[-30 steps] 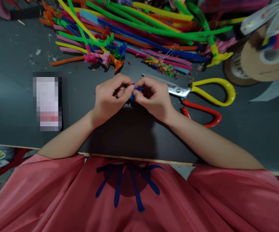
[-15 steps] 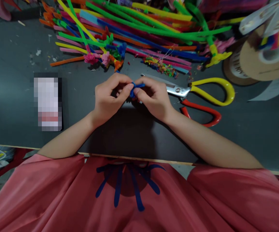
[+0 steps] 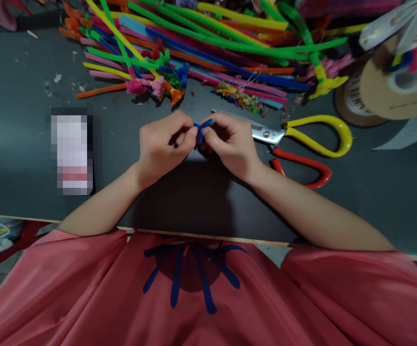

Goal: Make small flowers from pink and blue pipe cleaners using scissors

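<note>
Between my two hands is a short blue pipe cleaner (image 3: 206,124), bent in the middle and partly hidden by fingertips. My left hand (image 3: 167,144) is closed, thumb and forefinger pinching one side of it. From the other side my right hand (image 3: 232,144) pinches it too, with a blue end standing out above the thumb. Just right of my right hand lie scissors with a yellow handle and a red handle (image 3: 320,168); their blades run behind my fingers. Beyond the hands, trimmed bits of coloured fuzz (image 3: 242,100) lie in a small heap.
Many coloured pipe cleaners (image 3: 208,41) are piled along the back, with several twisted flower shapes (image 3: 136,86) at their left ends. A ribbon spool (image 3: 377,91) stands at the back right. Left of my hands lies a phone (image 3: 73,154) with a blurred screen.
The blue pipe cleaner has turned a little, its free end now tilting upward. My left fingers have curled slightly tighter, and both hands stay in nearly the same place.
</note>
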A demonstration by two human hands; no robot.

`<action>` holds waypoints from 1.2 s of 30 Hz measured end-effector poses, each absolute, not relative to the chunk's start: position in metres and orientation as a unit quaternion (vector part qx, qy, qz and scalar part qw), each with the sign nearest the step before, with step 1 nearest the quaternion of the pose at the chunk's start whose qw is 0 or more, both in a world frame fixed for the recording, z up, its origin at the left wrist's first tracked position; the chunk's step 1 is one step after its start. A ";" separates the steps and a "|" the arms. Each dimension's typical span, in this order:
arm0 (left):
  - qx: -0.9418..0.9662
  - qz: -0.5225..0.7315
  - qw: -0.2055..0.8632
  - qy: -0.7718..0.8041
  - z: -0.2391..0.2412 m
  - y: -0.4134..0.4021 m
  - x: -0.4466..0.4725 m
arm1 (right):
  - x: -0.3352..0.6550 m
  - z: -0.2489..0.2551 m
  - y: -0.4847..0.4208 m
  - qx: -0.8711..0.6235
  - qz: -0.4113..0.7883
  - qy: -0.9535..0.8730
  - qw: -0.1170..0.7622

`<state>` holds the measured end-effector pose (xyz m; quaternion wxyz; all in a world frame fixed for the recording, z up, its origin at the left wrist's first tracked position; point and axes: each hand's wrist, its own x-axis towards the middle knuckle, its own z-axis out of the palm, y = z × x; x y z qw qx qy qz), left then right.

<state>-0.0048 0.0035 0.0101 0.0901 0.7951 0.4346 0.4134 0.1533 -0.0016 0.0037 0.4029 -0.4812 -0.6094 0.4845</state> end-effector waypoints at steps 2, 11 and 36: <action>0.793 0.416 0.083 0.438 0.010 0.004 -0.005 | 0.153 0.004 -0.002 -0.482 0.484 -0.608 0.405; 0.765 0.425 0.161 0.456 0.012 0.003 -0.001 | 0.153 0.005 -0.003 -0.492 0.442 -0.633 0.402; 0.828 0.361 0.199 0.379 0.015 -0.002 -0.003 | 0.155 0.001 -0.001 -0.479 0.458 -0.624 0.414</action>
